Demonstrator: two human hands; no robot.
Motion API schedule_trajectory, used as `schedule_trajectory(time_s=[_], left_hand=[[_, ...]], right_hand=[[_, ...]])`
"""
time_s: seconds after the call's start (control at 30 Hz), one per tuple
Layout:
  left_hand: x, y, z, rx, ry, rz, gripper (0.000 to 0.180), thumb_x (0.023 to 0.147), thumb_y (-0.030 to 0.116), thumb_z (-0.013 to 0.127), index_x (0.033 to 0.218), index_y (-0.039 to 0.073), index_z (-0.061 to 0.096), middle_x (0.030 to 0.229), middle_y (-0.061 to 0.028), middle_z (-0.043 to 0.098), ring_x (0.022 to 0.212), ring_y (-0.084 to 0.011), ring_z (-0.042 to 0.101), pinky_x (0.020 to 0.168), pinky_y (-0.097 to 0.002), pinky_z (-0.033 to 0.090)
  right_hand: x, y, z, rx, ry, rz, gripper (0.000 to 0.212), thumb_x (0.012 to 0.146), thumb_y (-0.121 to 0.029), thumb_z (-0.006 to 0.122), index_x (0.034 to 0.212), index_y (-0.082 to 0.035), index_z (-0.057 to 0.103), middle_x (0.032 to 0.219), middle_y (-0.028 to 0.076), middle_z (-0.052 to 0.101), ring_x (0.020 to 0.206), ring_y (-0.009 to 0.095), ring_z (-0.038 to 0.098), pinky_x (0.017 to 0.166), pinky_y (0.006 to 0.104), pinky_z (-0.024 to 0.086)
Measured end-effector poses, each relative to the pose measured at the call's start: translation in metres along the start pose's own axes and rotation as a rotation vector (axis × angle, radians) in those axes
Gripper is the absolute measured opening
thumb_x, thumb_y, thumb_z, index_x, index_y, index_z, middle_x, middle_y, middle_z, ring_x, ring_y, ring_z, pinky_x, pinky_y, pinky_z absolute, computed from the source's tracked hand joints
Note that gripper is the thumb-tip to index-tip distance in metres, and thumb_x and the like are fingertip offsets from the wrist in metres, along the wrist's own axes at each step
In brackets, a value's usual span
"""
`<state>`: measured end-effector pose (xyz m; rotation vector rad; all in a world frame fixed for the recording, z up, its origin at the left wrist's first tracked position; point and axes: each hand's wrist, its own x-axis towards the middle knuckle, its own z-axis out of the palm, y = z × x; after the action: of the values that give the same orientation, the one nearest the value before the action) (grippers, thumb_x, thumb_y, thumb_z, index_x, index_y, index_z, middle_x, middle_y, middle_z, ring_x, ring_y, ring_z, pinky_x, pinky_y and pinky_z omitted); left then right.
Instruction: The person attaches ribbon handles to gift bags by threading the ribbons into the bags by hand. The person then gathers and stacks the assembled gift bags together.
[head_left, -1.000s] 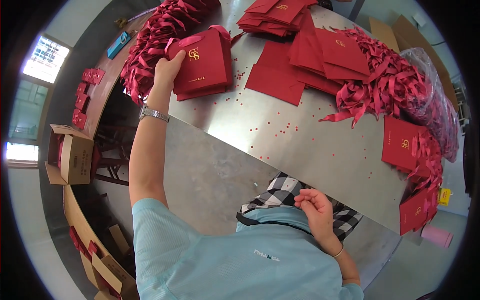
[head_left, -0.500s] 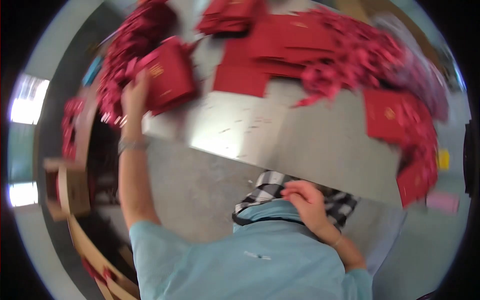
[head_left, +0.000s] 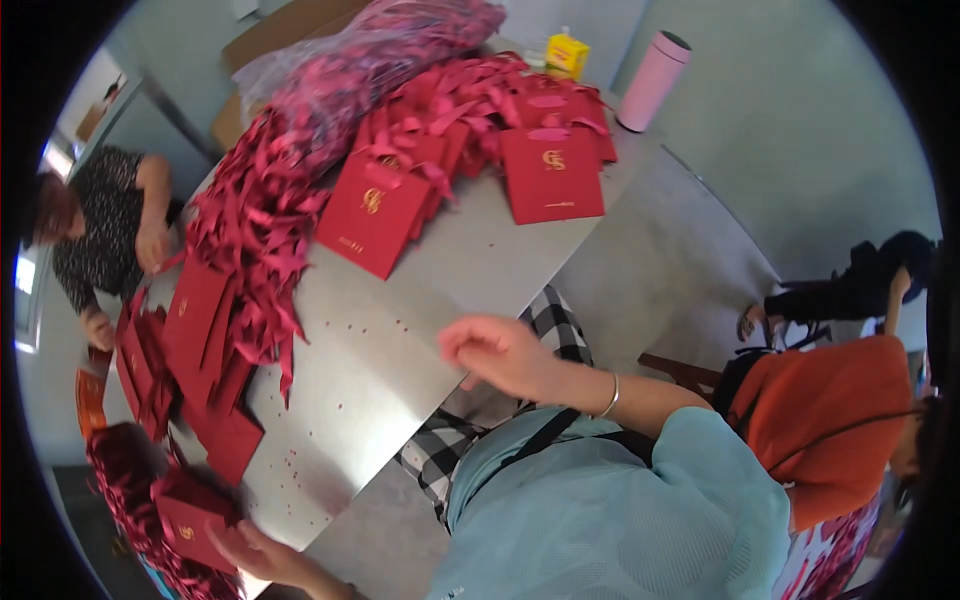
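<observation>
My left hand (head_left: pixel 255 552) is at the lower left, fingers stretched out against a red paper gift bag (head_left: pixel 188 528) with gold print. That bag stands at the near end of a dense row of dark red ribbon handles (head_left: pixel 122 480). My right hand (head_left: pixel 500 352) hovers over the table's near edge, fingers loosely bent, thumb apart, with nothing visible in it. Beyond it lie red gift bags with pink ribbon handles, one flat to the right (head_left: pixel 553 180) and another tilted in the middle (head_left: pixel 372 212).
Pink ribbons (head_left: pixel 265 215) are heaped across the metal table (head_left: pixel 350 375), beside a clear plastic bag (head_left: pixel 340 85). A pink bottle (head_left: pixel 655 82) and yellow box (head_left: pixel 566 57) stand at the far right. One person (head_left: pixel 120 215) sits across; another in orange (head_left: pixel 825 420) is at right.
The view has swung to the right, so the table appears turned and other people show. My left hand stays at the bag by the ribbon row; my right hand has moved from my lap over the table edge.
</observation>
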<state>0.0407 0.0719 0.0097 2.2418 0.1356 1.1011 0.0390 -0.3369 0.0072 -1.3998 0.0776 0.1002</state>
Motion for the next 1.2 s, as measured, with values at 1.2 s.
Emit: schedule_trajectory(time_s=[1.2], left_hand=[[-0.079, 0.375, 0.451, -0.459, -1.048, 0.066, 0.048, 0.077, 0.026, 0.070, 0.112, -0.004, 0.061, 0.104, -0.0223, 0.067, 0.098, -0.0327, 0.065, 0.088, -0.0388, 0.049]], right_hand=[[0.134, -0.046, -0.350, -0.533, 0.954, -0.121, 0.067, 0.089, -0.051, 0.051, 0.118, 0.010, 0.052, 0.116, 0.031, 0.059, 0.110, 0.041, 0.058, 0.094, 0.0433, 0.045]])
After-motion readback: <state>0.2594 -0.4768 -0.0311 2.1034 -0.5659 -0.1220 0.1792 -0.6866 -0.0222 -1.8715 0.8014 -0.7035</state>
